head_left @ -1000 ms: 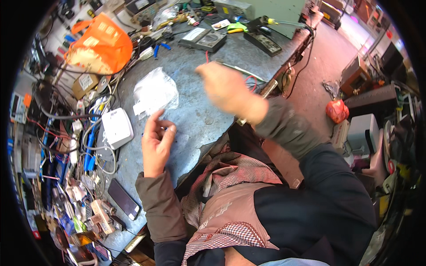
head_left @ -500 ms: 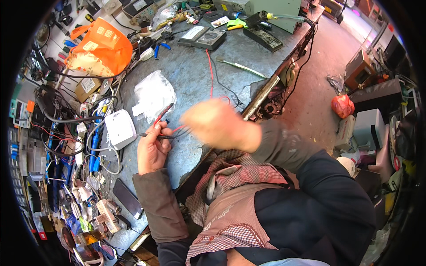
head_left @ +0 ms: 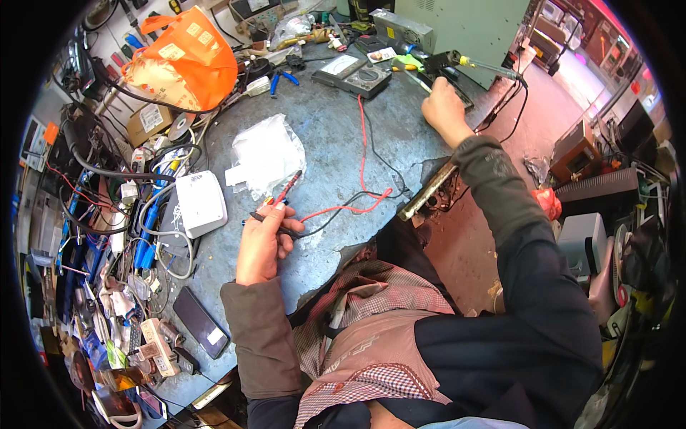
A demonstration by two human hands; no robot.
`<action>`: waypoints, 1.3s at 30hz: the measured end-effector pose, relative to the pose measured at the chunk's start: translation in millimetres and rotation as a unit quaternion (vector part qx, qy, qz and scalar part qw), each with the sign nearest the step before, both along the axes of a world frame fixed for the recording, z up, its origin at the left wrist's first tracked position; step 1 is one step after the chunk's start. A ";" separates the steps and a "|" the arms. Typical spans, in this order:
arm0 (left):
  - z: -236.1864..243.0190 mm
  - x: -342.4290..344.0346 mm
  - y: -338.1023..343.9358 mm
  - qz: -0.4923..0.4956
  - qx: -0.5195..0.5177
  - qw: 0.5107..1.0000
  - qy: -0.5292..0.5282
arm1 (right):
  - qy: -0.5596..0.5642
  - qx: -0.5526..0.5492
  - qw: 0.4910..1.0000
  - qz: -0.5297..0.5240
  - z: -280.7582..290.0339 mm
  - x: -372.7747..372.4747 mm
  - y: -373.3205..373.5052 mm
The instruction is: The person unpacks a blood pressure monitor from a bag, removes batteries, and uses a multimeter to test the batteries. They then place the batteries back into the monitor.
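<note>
My left hand (head_left: pixel 264 239) is closed around a red test probe (head_left: pixel 288 187) and a black test probe (head_left: pixel 256 216), above the worn blue-grey bench. A small part shows at its fingertips, too small to name. Red and black leads (head_left: pixel 363 146) run from the probes to an analog multimeter (head_left: pixel 355 76) lying on its back. Farther off to the right, my right hand (head_left: pixel 444 113) grips a slim pale-handled brush (head_left: pixel 419 81); its far end points toward a green and yellow tool. Left of the probes lies a crumpled clear plastic bag (head_left: pixel 268 154).
A white box (head_left: pixel 201 204) and a dark phone (head_left: pixel 201 322) rest on the left side amid cables and tools. An orange bag (head_left: pixel 187 64) stands at the back left. A soldering iron (head_left: pixel 475 63) lies near a grey-green cabinet (head_left: pixel 464 32) at the far right.
My right hand has swung away from my left, out to the far right, and has picked the brush up off the bench. My left hand keeps the probes. The view has shifted slightly.
</note>
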State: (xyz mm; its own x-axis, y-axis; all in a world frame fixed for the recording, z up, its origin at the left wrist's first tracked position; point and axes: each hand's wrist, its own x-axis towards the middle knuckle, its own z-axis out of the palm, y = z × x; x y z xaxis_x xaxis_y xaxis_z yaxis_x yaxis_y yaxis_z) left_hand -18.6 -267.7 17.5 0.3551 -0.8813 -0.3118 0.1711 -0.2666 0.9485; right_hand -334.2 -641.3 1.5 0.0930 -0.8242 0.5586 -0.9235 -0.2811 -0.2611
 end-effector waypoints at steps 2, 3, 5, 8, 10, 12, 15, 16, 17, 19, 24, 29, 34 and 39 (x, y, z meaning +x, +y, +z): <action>2.1 -1.1 1.7 -0.002 0.020 1.000 -0.016 | -0.011 0.054 0.995 0.079 9.6 21.3 -30.4; 2.8 -1.9 1.6 -0.008 0.019 1.000 -0.015 | -0.008 0.025 0.994 0.107 7.2 29.4 -47.5; 2.7 -2.6 -0.8 -0.027 0.023 0.999 -0.020 | 0.000 -0.007 0.990 0.143 -9.1 41.3 -89.8; 1.7 -1.6 -4.9 -0.035 0.021 0.999 0.011 | 0.049 -0.024 0.981 0.184 -32.3 44.0 -139.7; 5.4 -1.4 -3.9 -0.034 0.023 0.999 0.015 | 0.129 0.068 0.977 0.157 -26.5 55.1 -152.8; 8.2 -0.8 -4.7 -0.035 0.022 0.999 0.013 | 0.145 0.058 0.981 0.113 -24.8 59.8 -147.4; 7.5 -1.7 -1.6 -0.031 0.022 0.999 0.015 | 0.200 -0.018 0.969 0.147 -21.7 68.0 -135.5; 7.2 -0.7 0.8 -0.027 0.023 0.999 0.015 | 0.200 -0.022 0.970 0.134 -17.4 74.4 -119.4; 7.4 -0.6 0.5 -0.034 0.017 0.999 0.017 | 0.208 -0.037 0.971 0.109 -18.0 72.6 -113.8; 4.4 1.5 -0.2 -0.040 0.003 0.999 0.017 | 0.180 -0.045 0.981 0.061 -16.7 76.0 -105.3; 0.2 -3.4 -5.1 -0.029 -0.010 1.000 0.008 | 0.163 -0.023 0.969 0.184 -44.7 31.0 -172.7; -0.5 4.2 -2.1 -0.036 -0.009 0.999 -0.012 | 0.170 -0.021 0.965 0.197 -45.1 46.5 -179.8; 3.1 0.9 -10.6 -0.045 -0.047 0.998 -0.007 | 0.238 -0.007 0.965 0.106 -32.4 18.1 -200.4; -0.5 8.2 -0.4 -0.032 -0.032 0.999 -0.030 | 0.288 -0.093 0.943 0.136 -19.0 65.0 -111.4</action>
State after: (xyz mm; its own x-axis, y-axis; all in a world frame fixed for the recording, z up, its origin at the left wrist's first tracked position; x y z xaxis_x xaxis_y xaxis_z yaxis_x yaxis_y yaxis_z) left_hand -10.4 -268.2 17.0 0.3139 -0.9202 -0.2338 0.0981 -0.2135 0.9720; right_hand -269.2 -752.7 -17.5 0.6197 -0.6183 0.4835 -0.7838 -0.5195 0.3402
